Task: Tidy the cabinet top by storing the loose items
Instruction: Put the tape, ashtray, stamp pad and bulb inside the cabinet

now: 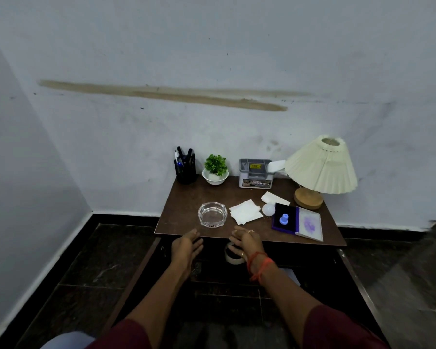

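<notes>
Head view: our left hand (186, 244) hangs released, fingers straight, at the cabinet top's (184, 197) near edge. Our right hand (246, 241) is loosely curled above a tape roll (233, 258) in the open drawer (136, 280); we cannot tell whether it grasps it. A glass ashtray (212, 214), paper slips (244, 212), a white bulb (268, 209) and a stamp pad (285, 219) lie on top.

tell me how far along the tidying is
Early. Done: a tape roll lies in the open drawer. In hand: nothing; the left hand and right hand hover open over that drawer. Left on the cabinet top: glass ashtray, paper slips, white bulb, and the open ink pad with its blue stamp.
</notes>
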{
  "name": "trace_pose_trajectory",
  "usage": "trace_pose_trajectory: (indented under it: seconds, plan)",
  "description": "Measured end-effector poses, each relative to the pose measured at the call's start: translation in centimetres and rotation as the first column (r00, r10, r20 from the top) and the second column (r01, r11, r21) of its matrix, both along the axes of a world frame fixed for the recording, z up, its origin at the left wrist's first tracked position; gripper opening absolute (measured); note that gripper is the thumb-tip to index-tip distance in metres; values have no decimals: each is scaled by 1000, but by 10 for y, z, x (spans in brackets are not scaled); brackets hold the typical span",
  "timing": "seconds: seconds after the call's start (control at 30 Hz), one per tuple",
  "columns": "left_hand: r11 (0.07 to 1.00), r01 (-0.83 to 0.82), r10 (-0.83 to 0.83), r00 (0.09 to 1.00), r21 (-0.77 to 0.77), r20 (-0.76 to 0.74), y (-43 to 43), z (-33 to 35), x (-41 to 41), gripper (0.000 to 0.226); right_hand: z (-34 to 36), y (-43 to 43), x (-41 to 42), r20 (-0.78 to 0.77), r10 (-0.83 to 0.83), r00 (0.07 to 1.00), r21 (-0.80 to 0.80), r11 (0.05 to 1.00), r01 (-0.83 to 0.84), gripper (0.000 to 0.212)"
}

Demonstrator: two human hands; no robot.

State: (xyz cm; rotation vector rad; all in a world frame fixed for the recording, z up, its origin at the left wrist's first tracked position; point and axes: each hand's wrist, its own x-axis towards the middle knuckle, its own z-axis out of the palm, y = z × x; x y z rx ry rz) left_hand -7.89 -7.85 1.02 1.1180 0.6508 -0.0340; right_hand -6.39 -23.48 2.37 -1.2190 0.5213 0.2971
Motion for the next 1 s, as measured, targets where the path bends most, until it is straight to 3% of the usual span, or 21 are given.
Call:
trace_pose_trajectory:
  seconds: [0.43,1.0]
  plan:
    - [1000,2,-2,1000,4,26,13,-4,63,37,-4,17,62,-39,18,999,45,999,-17,44]
    - [999,-35,34,996,15,84,-5,-2,23,28,-10,17,26,7,86,996,25,996,-87,20]
